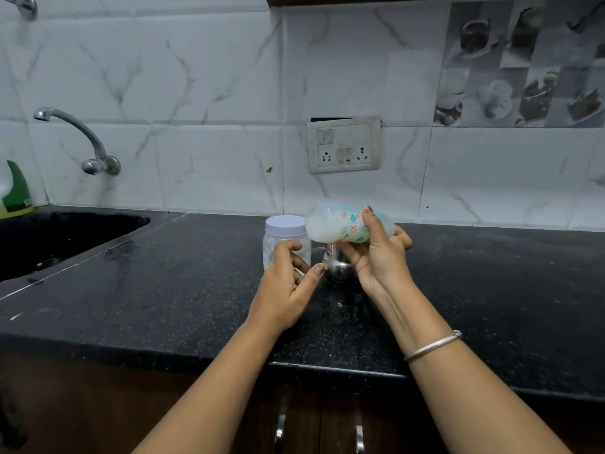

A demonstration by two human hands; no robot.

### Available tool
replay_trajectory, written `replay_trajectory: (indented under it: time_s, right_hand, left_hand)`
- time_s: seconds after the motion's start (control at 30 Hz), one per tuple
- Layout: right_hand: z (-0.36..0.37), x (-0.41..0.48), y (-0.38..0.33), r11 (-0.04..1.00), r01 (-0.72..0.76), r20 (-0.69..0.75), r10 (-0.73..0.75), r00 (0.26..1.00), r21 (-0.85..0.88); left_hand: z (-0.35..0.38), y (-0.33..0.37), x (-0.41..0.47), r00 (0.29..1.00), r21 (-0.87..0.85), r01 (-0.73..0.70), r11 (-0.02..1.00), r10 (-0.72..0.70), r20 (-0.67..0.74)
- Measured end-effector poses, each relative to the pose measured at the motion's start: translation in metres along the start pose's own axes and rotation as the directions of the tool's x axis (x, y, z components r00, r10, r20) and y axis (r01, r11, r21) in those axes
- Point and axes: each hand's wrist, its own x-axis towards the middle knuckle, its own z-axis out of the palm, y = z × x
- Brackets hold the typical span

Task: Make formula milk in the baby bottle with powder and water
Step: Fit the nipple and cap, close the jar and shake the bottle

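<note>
Lying on its side in the air over the counter: one bottle, translucent, printed with teal and orange figures, white milky liquid pooled toward its left end. Outline blurred; which end carries the teat cannot be told.

Right hand: palm toward the camera, clamped on the bottle's right half, thumb over the top, fingers curled beneath and behind. The bottle juts out to the left of this grip.

Left hand: lower and to the left of the bottle, apart from it, fingers loosely curled, thumb extended, holding nothing.

Surroundings, by size:
- Wall: white marbled tiles, with a grey panel of cup pictures at upper right.
- Counter: black speckled stone, running the full width; dark cabinet fronts with two metal handles below its front edge.
- Sink: black, sunk into the counter at far left.
- Socket plate: on the wall, above and behind the bottle.
- Tap: chrome, wall-mounted, curving over the sink.
- Green container: at the left edge, behind the sink.
- Jar: clear, white lid on, standing on the counter just beside the bottle's left end and partly hidden by the left hand's fingers.
- Steel vessel: on the counter directly under the bottle, between the two hands, largely covered by the right hand.
- Bangle: silver, on the right wrist.
</note>
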Motion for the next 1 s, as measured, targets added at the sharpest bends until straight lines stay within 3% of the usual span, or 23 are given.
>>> replay_trajectory:
  time_s: [0.07, 0.13, 0.27, 0.4, 0.5, 0.73, 1.0]
  right_hand:
    - [-0.002, 0.001, -0.003, 0.999, 0.033, 0.031, -0.032, 0.999, -0.024]
    - [-0.003, -0.001, -0.005, 0.973, 0.171, 0.096, -0.158, 0.983, -0.156]
    - [-0.006, -0.009, 0.001, 0.777, 0.513, 0.315, -0.416, 0.853, -0.365]
    - [-0.009, -0.012, 0.007, 0.558, 0.639, 0.465, -0.439, 0.769, -0.530]
    - [-0.009, -0.013, 0.008, 0.434, 0.657, 0.538, -0.377, 0.754, -0.617]
    - [-0.009, -0.015, 0.009, 0.413, 0.647, 0.600, -0.256, 0.758, -0.641]
    - [-0.011, -0.008, 0.011, 0.470, 0.497, 0.498, -0.135, 0.857, -0.729]
  left_hand:
    - [0.000, 0.000, -0.001, 1.000, -0.003, 0.001, 1.000, -0.001, 0.005]
    - [-0.001, 0.001, -0.001, 1.000, -0.002, 0.008, 1.000, -0.008, 0.007]
    - [0.000, 0.001, -0.001, 1.000, 0.028, 0.016, 0.999, -0.016, -0.005]
    - [-0.001, 0.001, -0.001, 0.997, 0.078, 0.046, 0.996, -0.040, -0.068]
    - [-0.001, 0.004, -0.001, 0.996, 0.076, 0.049, 0.996, -0.044, -0.073]
    - [0.000, 0.010, -0.001, 0.998, 0.040, 0.030, 0.999, -0.032, 0.057]
    - [-0.001, 0.012, -0.001, 0.989, 0.003, 0.082, 0.997, -0.082, 0.121]
